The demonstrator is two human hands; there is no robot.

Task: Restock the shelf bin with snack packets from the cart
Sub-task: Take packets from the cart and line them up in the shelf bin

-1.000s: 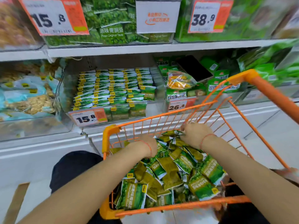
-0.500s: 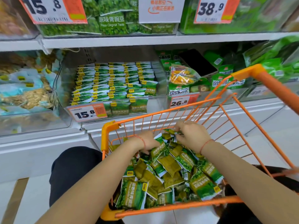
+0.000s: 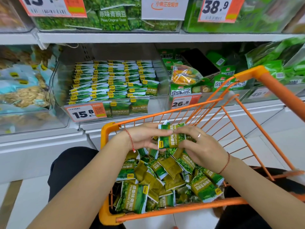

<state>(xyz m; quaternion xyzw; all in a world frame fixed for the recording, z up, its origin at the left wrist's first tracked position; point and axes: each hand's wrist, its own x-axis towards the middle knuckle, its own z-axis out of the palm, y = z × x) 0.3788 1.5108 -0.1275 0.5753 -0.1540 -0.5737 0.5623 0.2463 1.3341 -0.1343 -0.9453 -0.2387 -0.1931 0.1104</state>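
Step in hand: gathering stock, with a small stack of green snack packets lifted clear of the loose heap of packets in the orange cart. Left hand holds the stack from its left side, fingers curled under the bottom edge and one finger laid along the top. Right hand clamps the stack's right side, fingers bent over the front face; the thumb is hidden. Both grips are closed on the same bundle, and the packets look squared up face to face. Target is the clear shelf bin just above and beyond the cart rim, its rows nearly full, with a gap at the right end. Next move, likely: carry the stack up and forward, keep it pinched so nothing fans out, and slot it upright into that gap.
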